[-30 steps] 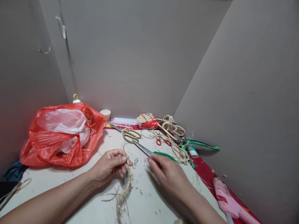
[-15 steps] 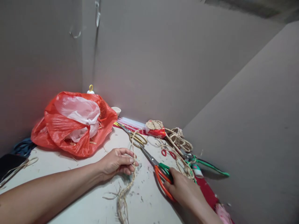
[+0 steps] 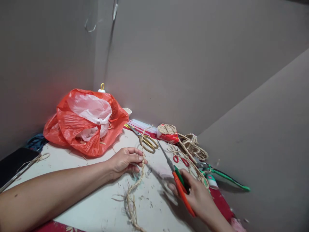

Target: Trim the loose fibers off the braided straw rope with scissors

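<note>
My left hand is closed, pinching a braided straw cord between thumb and fingers. The cord's thin end sticks up above the fingers, and its thicker, frayed length hangs down onto the white board. To the right, my right hand grips scissors with orange and green handles. Their blades look closed, point up and away, and stand apart from the cord. Loose strands stick out of the cord's side.
A red plastic bag with a white bag inside sits at the left back. Gold-handled scissors, red-handled scissors, coiled braided cord and green-handled pliers lie along the back and right. A black phone lies at left.
The scissors in my right hand have turned more upright and edge-on, slightly farther from the cord. My left hand still pinches the cord. The whole view has shifted a little.
</note>
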Available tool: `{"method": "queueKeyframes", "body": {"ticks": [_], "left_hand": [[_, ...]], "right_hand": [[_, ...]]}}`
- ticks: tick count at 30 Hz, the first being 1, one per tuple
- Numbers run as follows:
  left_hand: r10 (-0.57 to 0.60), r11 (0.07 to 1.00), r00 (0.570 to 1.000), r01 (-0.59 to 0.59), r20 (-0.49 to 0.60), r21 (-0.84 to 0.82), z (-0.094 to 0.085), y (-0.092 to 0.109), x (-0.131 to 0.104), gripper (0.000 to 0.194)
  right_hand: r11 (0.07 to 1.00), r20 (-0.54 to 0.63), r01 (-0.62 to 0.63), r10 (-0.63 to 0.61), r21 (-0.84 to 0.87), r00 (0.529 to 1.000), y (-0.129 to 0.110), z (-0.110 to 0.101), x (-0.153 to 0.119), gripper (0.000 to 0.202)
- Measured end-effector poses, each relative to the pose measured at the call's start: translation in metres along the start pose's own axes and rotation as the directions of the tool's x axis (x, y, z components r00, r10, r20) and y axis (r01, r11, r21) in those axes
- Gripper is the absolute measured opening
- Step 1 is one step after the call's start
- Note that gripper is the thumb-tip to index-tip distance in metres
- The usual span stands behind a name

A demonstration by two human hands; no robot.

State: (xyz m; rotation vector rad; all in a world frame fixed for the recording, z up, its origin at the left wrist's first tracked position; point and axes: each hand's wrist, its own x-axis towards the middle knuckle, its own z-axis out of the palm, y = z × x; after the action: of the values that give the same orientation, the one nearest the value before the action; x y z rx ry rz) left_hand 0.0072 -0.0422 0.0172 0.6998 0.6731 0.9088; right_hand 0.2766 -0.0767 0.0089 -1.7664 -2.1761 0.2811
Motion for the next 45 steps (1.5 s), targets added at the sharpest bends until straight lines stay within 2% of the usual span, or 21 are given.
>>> {"method": "queueKeyframes", "body": {"ticks": [4,11,24,34,45], "left_hand": [[0.005,1.000,1.000,-0.005,0.012,-0.025,-0.001,0.000,-0.001,0.023],[0.011,0.999,1.000,-0.011,0.012,-0.034,-0.002,0.000,0.000,0.021],[-0.011,0.999,0.998,0.013,0.068,-0.036,-0.002,-0.001,0.000,0.019],[-0.007,1.000,0.997,0.009,0.080,-0.021,-0.005,-0.005,0.001,0.014],[-0.005,0.999,1.000,0.006,0.031,-0.035,-0.009,-0.006,0.005,0.013]], "right_hand": [[0.991,-0.020,0.015,-0.017,-0.132,1.000,-0.012,-0.005,-0.003,0.037],[0.970,-0.001,0.106,-0.109,-0.218,0.994,-0.015,-0.005,-0.004,0.034],[0.931,-0.072,0.192,-0.224,-0.311,0.972,-0.016,-0.002,-0.003,0.038],[0.858,-0.160,0.292,-0.388,-0.423,0.908,-0.014,-0.001,-0.002,0.034],[0.859,-0.189,0.304,-0.407,-0.411,0.894,-0.016,-0.004,-0.004,0.034]]}}
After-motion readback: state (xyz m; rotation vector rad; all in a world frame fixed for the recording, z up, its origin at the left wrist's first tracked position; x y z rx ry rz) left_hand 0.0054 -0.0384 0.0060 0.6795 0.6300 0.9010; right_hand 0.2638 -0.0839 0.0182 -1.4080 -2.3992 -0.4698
